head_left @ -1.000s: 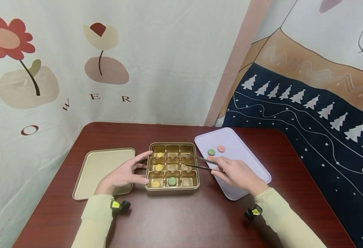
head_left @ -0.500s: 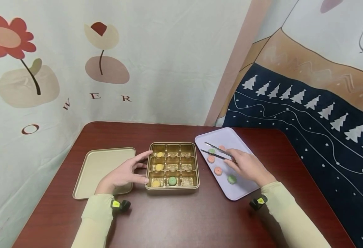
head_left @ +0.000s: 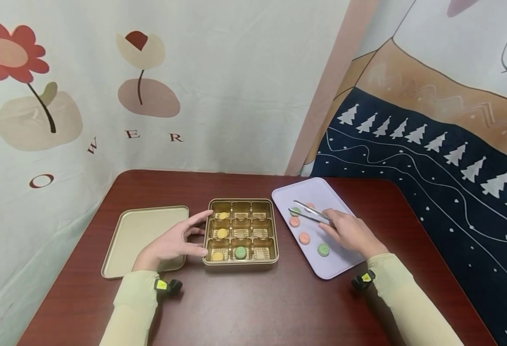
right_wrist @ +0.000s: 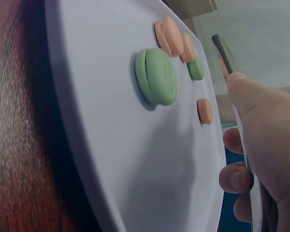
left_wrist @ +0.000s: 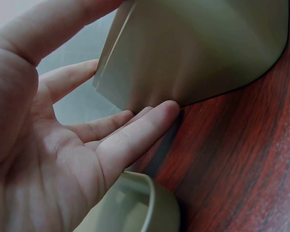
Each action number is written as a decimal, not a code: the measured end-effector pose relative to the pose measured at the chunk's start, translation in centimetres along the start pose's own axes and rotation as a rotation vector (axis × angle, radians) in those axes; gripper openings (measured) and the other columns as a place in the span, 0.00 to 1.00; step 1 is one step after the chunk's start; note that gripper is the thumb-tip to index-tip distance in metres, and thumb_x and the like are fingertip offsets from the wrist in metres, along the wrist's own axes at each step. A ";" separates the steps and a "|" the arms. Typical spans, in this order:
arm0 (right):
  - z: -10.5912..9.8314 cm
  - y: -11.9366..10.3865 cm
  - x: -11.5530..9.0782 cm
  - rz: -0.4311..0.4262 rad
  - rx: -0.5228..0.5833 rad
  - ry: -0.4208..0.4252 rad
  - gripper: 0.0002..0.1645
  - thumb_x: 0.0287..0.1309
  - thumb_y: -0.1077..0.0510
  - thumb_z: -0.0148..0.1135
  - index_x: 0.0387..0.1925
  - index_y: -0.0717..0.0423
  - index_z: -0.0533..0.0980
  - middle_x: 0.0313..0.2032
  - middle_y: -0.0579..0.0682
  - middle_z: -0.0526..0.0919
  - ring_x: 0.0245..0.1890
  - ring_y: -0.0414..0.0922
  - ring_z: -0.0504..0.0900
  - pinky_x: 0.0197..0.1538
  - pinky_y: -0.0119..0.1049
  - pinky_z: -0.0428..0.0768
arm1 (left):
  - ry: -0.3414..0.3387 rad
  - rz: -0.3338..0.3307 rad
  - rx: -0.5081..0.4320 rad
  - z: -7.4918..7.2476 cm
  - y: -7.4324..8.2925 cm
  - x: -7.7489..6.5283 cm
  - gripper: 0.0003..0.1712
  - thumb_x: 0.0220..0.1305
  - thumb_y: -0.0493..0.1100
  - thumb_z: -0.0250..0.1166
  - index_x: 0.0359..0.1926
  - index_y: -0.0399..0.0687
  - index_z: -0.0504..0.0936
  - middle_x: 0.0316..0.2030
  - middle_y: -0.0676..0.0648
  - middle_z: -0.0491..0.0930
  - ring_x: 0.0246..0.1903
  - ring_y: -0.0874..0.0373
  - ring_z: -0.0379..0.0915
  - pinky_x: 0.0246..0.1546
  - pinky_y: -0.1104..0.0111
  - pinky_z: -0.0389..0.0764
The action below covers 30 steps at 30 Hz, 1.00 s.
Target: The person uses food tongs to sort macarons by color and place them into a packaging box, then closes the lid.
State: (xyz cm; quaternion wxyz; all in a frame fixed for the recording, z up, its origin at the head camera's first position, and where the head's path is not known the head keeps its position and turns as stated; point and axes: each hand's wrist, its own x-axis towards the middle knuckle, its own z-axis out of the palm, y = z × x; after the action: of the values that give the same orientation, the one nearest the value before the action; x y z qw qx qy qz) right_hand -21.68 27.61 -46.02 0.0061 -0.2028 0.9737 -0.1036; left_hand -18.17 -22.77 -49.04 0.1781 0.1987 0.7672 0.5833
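At the left, one pale gold lid (head_left: pixel 143 235), thin-rimmed with rounded corners, lies flat on the red-brown, wood-grained counter (head_left: pixel 253 307). The left hand (head_left: pixel 171 244) extends across its right side, fingers and thumb spread. The index fingertip touches the far end of the box's left side and the thumb its near end, while the fingers between bend slightly towards the wall.

One square metal box (head_left: pixel 241 265), gold and smooth outside, stands in the middle with nine shiny compartments in three rows of three. Three yellow rounds (head_left: pixel 222 233) sit in it, one in each compartment of the left column; one green round (head_left: pixel 240 253) is in the middle compartment of the nearest row.

To the right, one lilac tray (head_left: pixel 342 262), matte and low-rimmed, is set at a slant and holds five macarons: three pink ones (head_left: pixel 304 238) and two green ones (head_left: pixel 323 250), thick discs with a seam round the side. Over its far half, one pair of slim metal tweezers (head_left: pixel 314 211) points left with its tips apart, about the farther green macaron; contact cannot be told. The right hand (head_left: pixel 352 231) pinches the tweezers, palm turned down.
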 end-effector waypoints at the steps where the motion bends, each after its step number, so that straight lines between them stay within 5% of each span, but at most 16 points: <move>1: 0.0 0.1 0.0 0.003 -0.002 -0.003 0.29 0.71 0.41 0.66 0.64 0.51 0.76 0.38 0.45 0.84 0.36 0.42 0.78 0.42 0.42 0.80 | 0.000 0.000 0.001 0.0 0.0 0.0 0.62 0.57 0.36 0.80 0.84 0.47 0.52 0.76 0.33 0.61 0.65 0.34 0.69 0.63 0.50 0.76; 7: 0.4 0.5 0.0 0.011 0.003 -0.023 0.28 0.71 0.41 0.66 0.63 0.52 0.76 0.37 0.45 0.83 0.36 0.43 0.78 0.43 0.44 0.81 | 0.004 0.007 0.003 0.1 0.0 -0.1 0.62 0.56 0.37 0.81 0.84 0.48 0.52 0.77 0.33 0.60 0.65 0.34 0.70 0.62 0.50 0.77; 21: 1.0 0.8 -0.2 0.037 -0.001 -0.074 0.30 0.72 0.42 0.65 0.66 0.53 0.76 0.57 0.54 0.85 0.51 0.48 0.83 0.61 0.56 0.81 | 0.002 0.005 -0.016 0.0 -0.1 -0.1 0.62 0.57 0.36 0.80 0.84 0.47 0.52 0.77 0.33 0.60 0.65 0.35 0.70 0.61 0.54 0.78; 30: 1.1 0.5 0.0 0.049 0.010 -0.085 0.28 0.72 0.42 0.65 0.65 0.52 0.76 0.55 0.51 0.86 0.46 0.46 0.81 0.60 0.54 0.82 | 0.001 0.002 -0.042 0.1 -0.1 -0.1 0.62 0.56 0.36 0.80 0.84 0.48 0.53 0.76 0.33 0.61 0.65 0.35 0.70 0.61 0.55 0.78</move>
State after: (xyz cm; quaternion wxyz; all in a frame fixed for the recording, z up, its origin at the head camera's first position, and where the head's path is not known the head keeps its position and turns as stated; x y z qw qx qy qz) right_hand -21.84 27.81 -47.17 0.0511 -0.1830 0.9767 -0.0996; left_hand -18.06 -22.75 -49.15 0.1815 0.1955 0.7547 0.5994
